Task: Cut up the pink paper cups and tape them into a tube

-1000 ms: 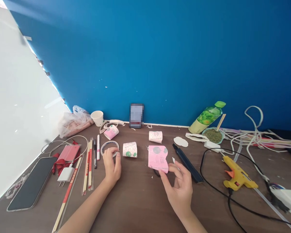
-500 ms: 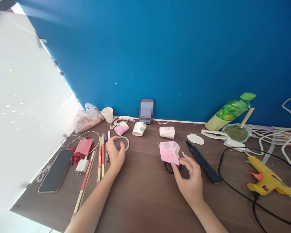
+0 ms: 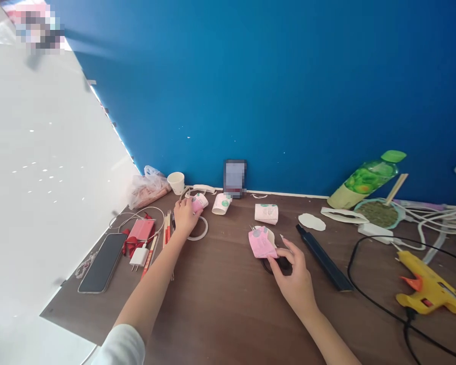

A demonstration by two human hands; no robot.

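pink paper piece (image 3: 262, 244) is pinched by the right hand (image 3: 296, 284), while the left hand (image 3: 185, 219) has its fingers at another pink piece (image 3: 200, 202), grip impossible to tell, a white ring (image 3: 206, 229) just beside that hand.

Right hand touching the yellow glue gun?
No, the right hand is at the pink paper piece, and the yellow glue gun lies apart, farther right.

Single head-worn camera, looking forward and down over brown wood-grained surface (image 3: 220, 314); flat blue wall (image 3: 228, 91) ahead fills most of upper frame. Near view: bare left hand (image 3: 185, 218), bare right hand (image 3: 297, 279) below mid-frame.
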